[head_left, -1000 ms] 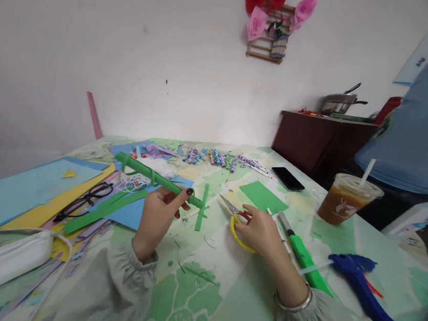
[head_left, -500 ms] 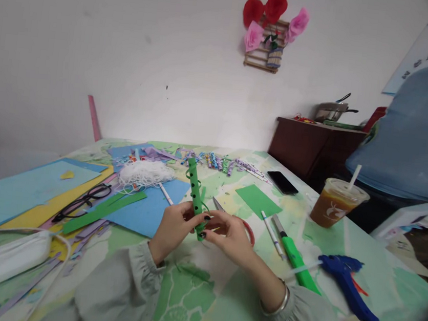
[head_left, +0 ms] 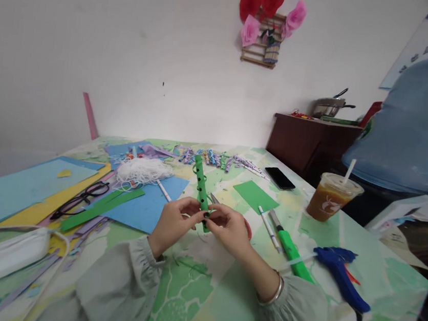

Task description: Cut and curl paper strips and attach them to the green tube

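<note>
Both hands meet on a slim green paper tube with black dots along it and thin curled strips at its sides. It stands nearly upright, its top leaning slightly left. My left hand is closed, thumb and fingers pinching the tube's lower part. From the other side, my right hand is closed on the same lower part, its thumb near the left thumb. The fingers partly cover the tube there. Scissors with a red handle lie behind my right hand, mostly hidden.
To the right lie a green paper sheet, a marker, a green-handled knife, a phone, a drink cup and a blue glue gun. On the left are white string, glasses and a mask.
My right fingers have shifted up and in, so both thumbs now come together on the tube's lower part. The tube has moved slightly right. The view has shifted a little.
</note>
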The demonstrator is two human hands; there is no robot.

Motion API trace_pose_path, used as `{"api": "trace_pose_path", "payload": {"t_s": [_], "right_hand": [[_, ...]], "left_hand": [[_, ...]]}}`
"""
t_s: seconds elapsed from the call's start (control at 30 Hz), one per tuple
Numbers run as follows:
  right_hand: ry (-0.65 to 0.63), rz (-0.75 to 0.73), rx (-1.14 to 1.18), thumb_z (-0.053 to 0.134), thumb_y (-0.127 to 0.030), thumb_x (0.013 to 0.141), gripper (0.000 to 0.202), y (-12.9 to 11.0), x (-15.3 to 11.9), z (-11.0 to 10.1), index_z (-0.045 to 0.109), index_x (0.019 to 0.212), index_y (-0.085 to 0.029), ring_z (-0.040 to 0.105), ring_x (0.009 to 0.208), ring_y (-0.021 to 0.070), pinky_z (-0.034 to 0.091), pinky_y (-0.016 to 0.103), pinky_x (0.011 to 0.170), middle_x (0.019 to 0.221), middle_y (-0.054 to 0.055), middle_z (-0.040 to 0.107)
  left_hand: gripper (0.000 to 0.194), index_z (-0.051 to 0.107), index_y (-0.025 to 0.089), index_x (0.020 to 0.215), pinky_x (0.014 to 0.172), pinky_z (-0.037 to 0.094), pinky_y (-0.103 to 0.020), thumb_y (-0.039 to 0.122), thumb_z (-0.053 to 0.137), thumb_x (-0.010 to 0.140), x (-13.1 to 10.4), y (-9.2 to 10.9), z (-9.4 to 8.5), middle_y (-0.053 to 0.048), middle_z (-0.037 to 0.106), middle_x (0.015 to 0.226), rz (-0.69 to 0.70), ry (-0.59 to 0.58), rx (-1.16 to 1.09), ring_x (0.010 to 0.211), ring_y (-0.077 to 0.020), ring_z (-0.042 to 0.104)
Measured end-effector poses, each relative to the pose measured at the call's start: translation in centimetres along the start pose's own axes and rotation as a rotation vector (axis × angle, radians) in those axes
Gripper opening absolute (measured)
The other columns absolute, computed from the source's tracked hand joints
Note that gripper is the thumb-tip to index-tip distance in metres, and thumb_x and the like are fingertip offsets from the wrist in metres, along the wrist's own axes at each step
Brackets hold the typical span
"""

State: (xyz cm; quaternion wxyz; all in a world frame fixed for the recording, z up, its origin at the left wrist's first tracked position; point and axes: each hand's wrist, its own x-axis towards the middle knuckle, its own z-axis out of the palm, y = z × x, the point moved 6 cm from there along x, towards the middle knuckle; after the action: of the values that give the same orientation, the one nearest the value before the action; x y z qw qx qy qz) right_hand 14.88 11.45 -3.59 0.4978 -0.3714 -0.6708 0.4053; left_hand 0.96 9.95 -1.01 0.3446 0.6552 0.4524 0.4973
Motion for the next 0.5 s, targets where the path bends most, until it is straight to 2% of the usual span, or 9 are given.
{"api": "trace_pose_path", "payload": {"t_s": [0.13, 0.3, 0.5], "right_hand": [[0.03, 0.001, 0.012, 0.066, -0.018, 0.062, 0.031, -0.25, -0.02, -0.31, 0.064, 0.094, -0.019, 0.066, 0.062, 0.0154, 0.054, 0.027, 0.062, 0.071, 0.002, 0.07], [0.017, 0.029, 0.086, 0.067, -0.019, 0.062, 0.025, -0.25, 0.09, -0.29, 0.064, 0.087, -0.018, 0.066, 0.063, 0.0157, 0.053, 0.027, 0.061, 0.07, 0.002, 0.07], [-0.018, 0.078, 0.241, 0.07, -0.024, 0.062, 0.029, 0.19, 0.34, -0.34, 0.062, 0.089, -0.017, 0.067, 0.067, 0.0171, 0.053, 0.029, 0.065, 0.073, 0.003, 0.071]], "left_hand": [[0.02, 0.062, 0.016, 0.079, 0.057, 0.054, -0.026, 0.031, 0.069, 0.068, -0.34, 0.44, 0.16, -0.005, 0.067, 0.077, 0.036, 0.027, 0.012, 0.069, -0.0174, 0.065], [0.018, 0.064, 0.016, 0.074, 0.059, 0.055, -0.026, 0.03, 0.071, 0.066, -0.39, 0.69, -0.34, -0.005, 0.068, 0.077, 0.016, 0.116, -0.043, 0.073, -0.0183, 0.066], [0.017, 0.064, 0.014, 0.065, 0.058, 0.056, -0.027, 0.025, 0.076, 0.06, -0.22, 0.58, -0.08, -0.007, 0.069, 0.085, -0.034, 0.077, -0.212, 0.071, -0.0176, 0.066]]}}
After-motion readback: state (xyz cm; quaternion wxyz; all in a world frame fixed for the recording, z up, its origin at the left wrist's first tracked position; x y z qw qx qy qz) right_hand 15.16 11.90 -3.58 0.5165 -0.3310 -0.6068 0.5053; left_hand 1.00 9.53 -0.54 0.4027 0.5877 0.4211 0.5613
